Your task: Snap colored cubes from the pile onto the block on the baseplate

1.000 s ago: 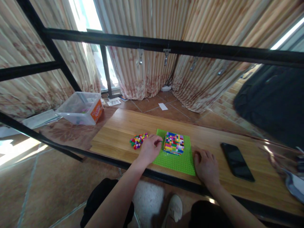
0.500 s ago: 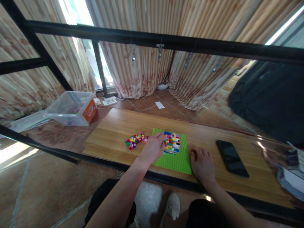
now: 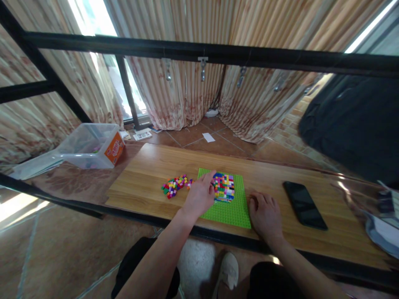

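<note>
My left hand (image 3: 201, 194) is over the left side of a block of small multicoloured toy bricks (image 3: 225, 187) on a green studded baseplate (image 3: 232, 216). Its index finger points up along the block's far left corner. The other fingers are bent together at the block's left edge; whatever they pinch is hidden. My right hand (image 3: 265, 214) rests on the table beside the baseplate's right edge, fingers curled in, with nothing visible in it. A loose pile of small bricks (image 3: 175, 185) lies left of the baseplate, with a few bricks close to my left hand.
A black phone (image 3: 305, 205) lies right of my right hand on the wooden table (image 3: 149, 166). Beyond the table's left end stands a clear plastic bin (image 3: 90, 145) with an orange label. A black metal bar (image 3: 187, 50) crosses ahead, before curtains.
My left index finger has lifted and straightened, while the hand stays at the block's left edge. My right hand stays in place. The camera view has shifted slightly.
</note>
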Motion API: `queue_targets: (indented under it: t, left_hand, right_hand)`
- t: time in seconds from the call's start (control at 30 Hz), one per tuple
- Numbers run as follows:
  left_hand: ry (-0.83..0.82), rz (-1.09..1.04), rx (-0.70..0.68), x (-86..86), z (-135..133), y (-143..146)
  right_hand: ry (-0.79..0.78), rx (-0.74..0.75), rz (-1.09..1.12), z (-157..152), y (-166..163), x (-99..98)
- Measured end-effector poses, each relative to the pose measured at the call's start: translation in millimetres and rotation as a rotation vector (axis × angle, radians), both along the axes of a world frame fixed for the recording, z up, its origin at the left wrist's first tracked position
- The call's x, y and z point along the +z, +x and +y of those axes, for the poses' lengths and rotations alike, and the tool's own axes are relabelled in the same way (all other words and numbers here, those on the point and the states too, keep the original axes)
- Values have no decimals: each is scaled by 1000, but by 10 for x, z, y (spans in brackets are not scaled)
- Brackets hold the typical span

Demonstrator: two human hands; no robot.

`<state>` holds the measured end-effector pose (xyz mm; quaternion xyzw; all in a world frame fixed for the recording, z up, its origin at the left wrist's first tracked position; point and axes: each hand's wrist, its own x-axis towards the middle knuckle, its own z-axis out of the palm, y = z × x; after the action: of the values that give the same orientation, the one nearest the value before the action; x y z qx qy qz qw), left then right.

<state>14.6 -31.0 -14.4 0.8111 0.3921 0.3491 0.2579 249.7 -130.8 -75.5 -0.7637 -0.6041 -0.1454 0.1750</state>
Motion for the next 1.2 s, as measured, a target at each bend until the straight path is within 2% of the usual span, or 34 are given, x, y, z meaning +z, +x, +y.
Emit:
queue_targets:
  t: [0.13, 0.3, 0.5, 0.63, 0.77, 0.97, 1.2]
  left_hand:
    - [-85, -127, 46, -6, 3, -36]
    - [-271, -301, 143, -30, 33, 29]
    - [-329, -265, 220, -118, 75, 149]
    - [-428, -320, 262, -134, 66, 204]
    - [-434, -386, 277, -161, 50, 253]
    - [-539, -473, 301, -195, 37, 286]
    - [-475, -477, 329, -164, -94, 211]
  right_hand:
    - [-9, -5, 10, -2, 1, 2]
    - [-10, -3, 11, -2, 15, -8]
    - [-2, -5, -1, -9, 12, 12]
    - [-15, 6, 9, -21, 30, 17]
    - [1, 26, -22, -28, 77, -12]
    - [9, 57, -62, -30, 128, -33]
    - [-34, 50, -80, -25, 163, -28]
